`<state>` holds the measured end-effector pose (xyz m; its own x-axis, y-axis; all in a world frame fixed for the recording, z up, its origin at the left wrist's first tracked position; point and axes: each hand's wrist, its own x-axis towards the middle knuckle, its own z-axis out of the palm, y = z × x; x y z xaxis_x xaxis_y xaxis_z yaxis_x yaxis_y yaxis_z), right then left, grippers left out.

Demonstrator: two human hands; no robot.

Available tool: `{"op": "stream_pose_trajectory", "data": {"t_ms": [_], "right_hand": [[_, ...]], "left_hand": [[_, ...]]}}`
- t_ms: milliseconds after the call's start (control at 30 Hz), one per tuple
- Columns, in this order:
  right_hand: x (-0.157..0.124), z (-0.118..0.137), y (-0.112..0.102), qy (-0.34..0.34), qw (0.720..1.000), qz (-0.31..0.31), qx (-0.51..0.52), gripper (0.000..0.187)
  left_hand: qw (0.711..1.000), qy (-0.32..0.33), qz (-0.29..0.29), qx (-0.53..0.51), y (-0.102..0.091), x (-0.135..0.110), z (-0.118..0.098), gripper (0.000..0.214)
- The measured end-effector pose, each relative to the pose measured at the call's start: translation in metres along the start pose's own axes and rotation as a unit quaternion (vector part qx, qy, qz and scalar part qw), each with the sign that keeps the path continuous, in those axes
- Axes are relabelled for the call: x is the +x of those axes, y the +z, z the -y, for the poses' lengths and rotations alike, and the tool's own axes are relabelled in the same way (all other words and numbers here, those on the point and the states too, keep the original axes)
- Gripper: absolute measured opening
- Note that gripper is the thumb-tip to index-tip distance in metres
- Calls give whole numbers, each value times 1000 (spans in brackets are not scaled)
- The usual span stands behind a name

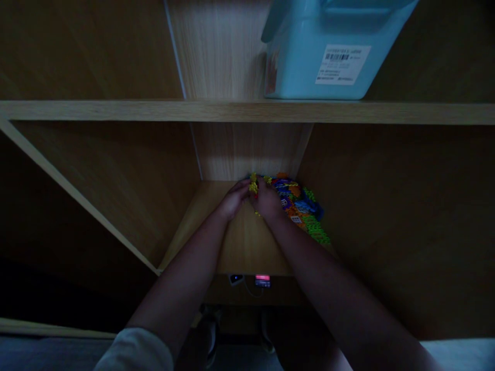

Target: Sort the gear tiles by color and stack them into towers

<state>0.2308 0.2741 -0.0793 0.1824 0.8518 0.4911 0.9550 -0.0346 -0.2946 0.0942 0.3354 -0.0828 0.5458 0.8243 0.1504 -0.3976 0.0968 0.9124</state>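
Both of my arms reach into the lower compartment of a wooden cabinet. My left hand [235, 198] and my right hand [266, 200] meet near its back wall, with their fingers closed around small yellow toothed plastic building pieces [253, 186]. A bit of red shows between the hands. Right beside my right hand lies a heap of colourful plastic building pieces [296, 201] in orange, blue, purple and green, some with white window shapes. My right hand and forearm cover part of the heap. One small yellow piece [257, 213] is on the shelf board below my hands.
A light blue plastic bin [305, 67] with a white label stands on the shelf [216, 111] above my hands. Side panels enclose the compartment left and right. Below the board's front edge are a small lit screen [262, 281] and a white device [235, 279] with a cable.
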Motion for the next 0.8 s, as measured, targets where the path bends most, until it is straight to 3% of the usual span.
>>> {"op": "stream_pose_trajectory", "data": {"t_ms": [200, 367, 500, 633, 700, 800], "right_hand": [[0, -5, -6, 7, 999, -23, 44, 66], [-1, -10, -17, 39, 996, -52, 55, 58], [1, -23, -32, 67, 986, -129, 76, 48], [5, -49, -42, 113, 966, -221, 67, 46], [7, -61, -41, 138, 961, -234, 47, 47], [8, -71, -33, 164, 965, -205, -11, 52]], "left_hand": [[998, -15, 56, 31, 3, -4, 0, 42], [991, 12, 119, 59, 2, -3, 4, 55], [987, 38, 120, 97, 1, 2, 10, 64], [966, 63, 84, 237, -6, 7, 14, 45], [947, 63, 47, 312, -11, 8, 15, 33], [933, 70, 29, 351, -18, 6, 14, 24]]}}
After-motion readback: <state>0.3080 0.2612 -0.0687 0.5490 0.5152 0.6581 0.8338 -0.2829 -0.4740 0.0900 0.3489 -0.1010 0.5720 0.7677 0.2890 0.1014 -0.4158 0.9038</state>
